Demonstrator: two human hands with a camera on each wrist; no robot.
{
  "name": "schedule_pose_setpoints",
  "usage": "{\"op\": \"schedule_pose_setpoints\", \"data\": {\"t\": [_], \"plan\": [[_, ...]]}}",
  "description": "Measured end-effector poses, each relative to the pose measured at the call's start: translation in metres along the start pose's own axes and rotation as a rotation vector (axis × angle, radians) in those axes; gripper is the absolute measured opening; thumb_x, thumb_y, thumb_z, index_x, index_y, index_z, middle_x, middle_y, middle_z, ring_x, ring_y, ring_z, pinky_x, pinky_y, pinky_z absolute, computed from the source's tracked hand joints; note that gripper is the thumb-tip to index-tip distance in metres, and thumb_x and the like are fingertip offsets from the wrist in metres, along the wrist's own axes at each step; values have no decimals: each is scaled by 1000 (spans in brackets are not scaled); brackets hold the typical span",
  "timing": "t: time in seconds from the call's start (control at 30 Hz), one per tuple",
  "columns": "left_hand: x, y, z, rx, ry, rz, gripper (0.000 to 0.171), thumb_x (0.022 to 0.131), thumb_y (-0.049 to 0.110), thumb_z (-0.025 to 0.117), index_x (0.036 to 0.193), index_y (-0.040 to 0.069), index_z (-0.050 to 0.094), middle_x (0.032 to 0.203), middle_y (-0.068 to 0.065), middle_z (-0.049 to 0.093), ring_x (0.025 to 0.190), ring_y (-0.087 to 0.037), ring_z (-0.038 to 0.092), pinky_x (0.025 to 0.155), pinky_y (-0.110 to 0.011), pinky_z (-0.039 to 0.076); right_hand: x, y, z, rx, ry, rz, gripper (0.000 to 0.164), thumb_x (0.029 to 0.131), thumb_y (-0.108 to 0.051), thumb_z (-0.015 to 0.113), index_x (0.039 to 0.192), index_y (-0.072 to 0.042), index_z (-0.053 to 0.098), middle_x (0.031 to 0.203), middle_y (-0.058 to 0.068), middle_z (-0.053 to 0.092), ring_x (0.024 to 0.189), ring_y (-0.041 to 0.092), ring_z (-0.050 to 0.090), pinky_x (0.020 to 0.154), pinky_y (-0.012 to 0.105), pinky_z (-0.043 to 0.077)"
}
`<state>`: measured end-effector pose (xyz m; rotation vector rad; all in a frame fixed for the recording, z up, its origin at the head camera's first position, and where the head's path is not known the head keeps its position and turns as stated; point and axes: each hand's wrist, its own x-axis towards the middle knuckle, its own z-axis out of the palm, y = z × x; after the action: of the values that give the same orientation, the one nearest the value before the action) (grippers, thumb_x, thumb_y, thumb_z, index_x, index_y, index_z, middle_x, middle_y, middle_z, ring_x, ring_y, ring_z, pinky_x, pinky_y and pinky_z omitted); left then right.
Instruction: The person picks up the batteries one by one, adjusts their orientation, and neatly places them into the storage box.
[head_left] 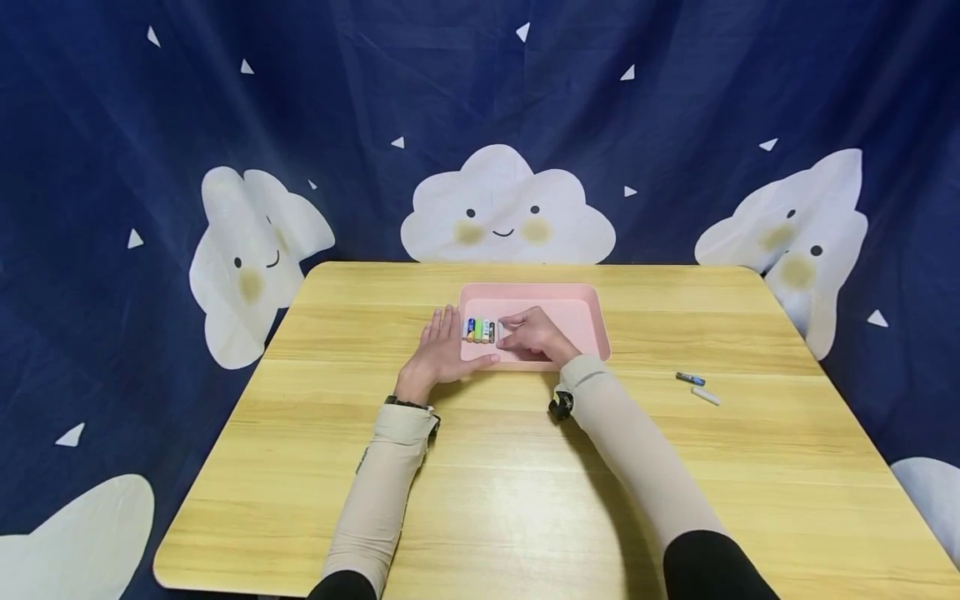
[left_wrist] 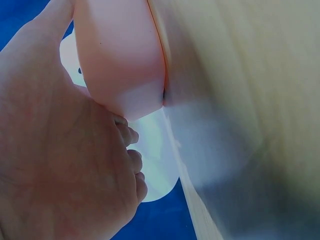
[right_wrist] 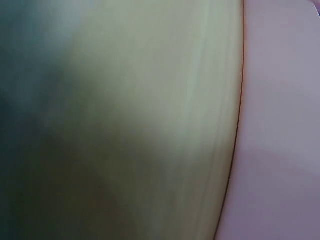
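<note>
A shallow pink tray lies on the wooden table. Several batteries stand side by side in a row along its left end. At the right of that row, my right hand reaches over the near rim and pinches a white battery between thumb and fingers. My left hand rests against the tray's left end with straight fingers, its thumb along the near rim. In the left wrist view the left palm lies by the tray's corner. The right wrist view shows only the tray's outer wall and table.
To the right of the tray, a dark blue battery and a white battery lie loose on the table. Behind the table's far edge hangs a dark blue curtain with cloud faces.
</note>
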<state>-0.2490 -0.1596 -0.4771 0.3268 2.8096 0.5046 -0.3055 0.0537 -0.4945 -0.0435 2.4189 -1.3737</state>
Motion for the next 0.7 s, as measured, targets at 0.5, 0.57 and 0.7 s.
{"op": "schedule_pose_setpoints", "data": {"t": [0.5,0.57,0.7], "plan": [[7,-6,5,-2,-13,-4,128,86,84,50,164,3,-11,174,-16,-15,162,-33,-18,134,-51,0,2,-6,7,18,11,-3,64,73,-7,93,133,-11,71,145,23,60,43,4,32,43,21,33],[6,-6,4,-8,-11,-2,128,86,84,51,164,3,-10,174,-16,-15,162,-33,-17,134,-51,0,1,-5,7,27,14,-2,65,72,-7,94,133,-11,71,144,23,60,44,5,33,44,21,33],[7,-6,4,-17,-11,-5,129,85,84,52,165,3,-9,174,-16,-15,162,-34,-17,134,-52,1,1,-4,8,35,17,-6,67,71,-8,94,134,-12,70,143,25,61,44,5,33,44,21,33]]}}
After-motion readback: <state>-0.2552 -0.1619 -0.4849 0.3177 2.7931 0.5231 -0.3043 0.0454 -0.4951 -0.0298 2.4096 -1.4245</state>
